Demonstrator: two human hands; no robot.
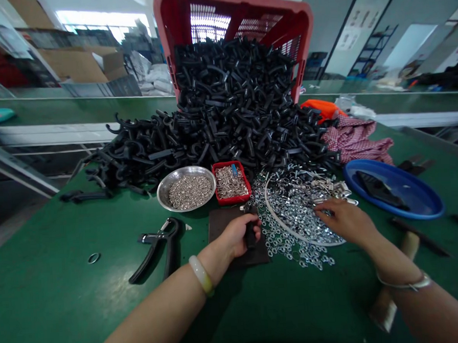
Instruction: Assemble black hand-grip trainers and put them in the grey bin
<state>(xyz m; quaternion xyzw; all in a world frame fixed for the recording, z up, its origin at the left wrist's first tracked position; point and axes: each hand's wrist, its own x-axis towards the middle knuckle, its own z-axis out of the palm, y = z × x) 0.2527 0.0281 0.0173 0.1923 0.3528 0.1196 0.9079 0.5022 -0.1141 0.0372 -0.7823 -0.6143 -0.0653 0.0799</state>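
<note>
My left hand [240, 235] is closed around a black plastic handle [250, 236], held upright above a dark flat pad [220, 223]. My right hand [345, 221] reaches over a heap of small metal rings and nuts [292, 209] in a round shallow tray, its fingers stretched toward metal springs [335, 188] at the heap's right side. No held thing shows between its thumb and forefinger. To the left lies a hand grip exerciser [160, 247] with black handles and a spring. A metal bowl of small parts [189, 191] and a red box of pins [231, 184] stand behind the pad.
A red crate [304, 39] lies tipped, spilling black handles [229, 115] across the table's back. On the right are a blue tray [426, 202], a hammer [396, 280] and a checked cloth [361, 139]. One loose ring [94, 258] lies at left.
</note>
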